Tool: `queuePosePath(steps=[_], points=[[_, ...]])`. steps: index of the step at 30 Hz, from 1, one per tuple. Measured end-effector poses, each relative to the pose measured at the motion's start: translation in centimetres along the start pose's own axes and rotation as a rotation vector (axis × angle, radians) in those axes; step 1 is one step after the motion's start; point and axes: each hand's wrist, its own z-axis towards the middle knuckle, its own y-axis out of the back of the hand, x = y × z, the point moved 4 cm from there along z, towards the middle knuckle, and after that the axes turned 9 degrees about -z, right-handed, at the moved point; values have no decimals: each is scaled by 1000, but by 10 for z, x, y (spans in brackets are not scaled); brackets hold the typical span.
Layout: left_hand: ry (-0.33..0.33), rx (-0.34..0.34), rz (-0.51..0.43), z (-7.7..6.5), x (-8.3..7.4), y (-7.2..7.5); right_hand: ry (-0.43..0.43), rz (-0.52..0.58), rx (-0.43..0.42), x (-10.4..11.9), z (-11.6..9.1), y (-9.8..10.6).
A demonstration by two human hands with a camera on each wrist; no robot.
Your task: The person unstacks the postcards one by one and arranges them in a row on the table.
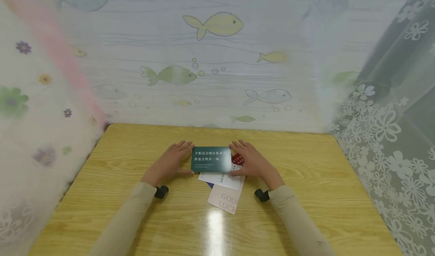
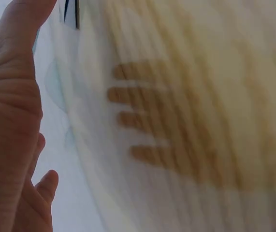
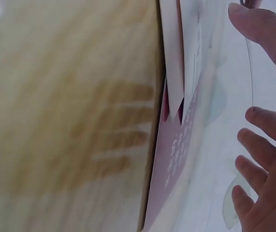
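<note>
Green card [image 1: 211, 159] lies on top of a loose card pile at desk [image 1: 306, 218] centre, over a white card [image 1: 221, 179] and a pink card [image 1: 225, 199]. Left hand [image 1: 171, 162] and right hand [image 1: 249, 161] flank it, fingers straight and released, touching its side edges.

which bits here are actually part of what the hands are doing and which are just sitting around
In hand:
- left hand and right hand, fingers straight, at the side edges of the dark green card
- white card, pink card, red card beneath

Lying about:
- wooden table
- fish backdrop
- floral lace curtain
</note>
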Motion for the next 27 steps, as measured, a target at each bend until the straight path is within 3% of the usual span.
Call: queuePosePath(steps=[4,13,22,27], points=[[25,18,-62,9,12,-1,-41,14,40,-5,10,-3],[63,40,-108,27,26,0,-92,48,90,-19,27,-10],[64,41,-81,47,38,10,-91,78,117,-29,49,-14],[90,52,-96,53,44,5,-123,86,156,-34,55,-14]])
